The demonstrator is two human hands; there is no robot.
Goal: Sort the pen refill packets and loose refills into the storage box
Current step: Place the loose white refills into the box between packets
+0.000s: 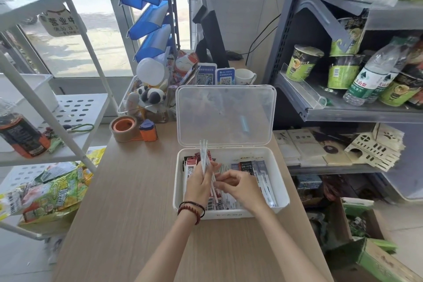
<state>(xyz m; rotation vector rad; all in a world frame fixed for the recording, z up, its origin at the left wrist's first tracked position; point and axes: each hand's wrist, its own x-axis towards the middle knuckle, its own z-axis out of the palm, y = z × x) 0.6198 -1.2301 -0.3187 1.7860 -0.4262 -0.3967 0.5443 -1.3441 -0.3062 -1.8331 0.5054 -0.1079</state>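
A white storage box (282, 192) stands on the wooden table with its clear lid (225, 114) propped upright behind it. Inside lie several pen refill packets (249, 167), red-and-white ones at the left, dark and pale ones at the right. My left hand (198, 186) hovers over the box's left half, shut on a bundle of loose white refills (203, 153) that points up and away. My right hand (238, 186) is beside it over the middle of the box, fingertips pinching the lower ends of those refills.
A brown tape roll with an orange dispenser (130, 129) sits at the table's far left. A clear bin of toys (146, 98), QR code stands (216, 76) and a white mug (245, 76) stand behind the lid. A white rack (68, 119) is left, grey goods shelves (343, 112) right.
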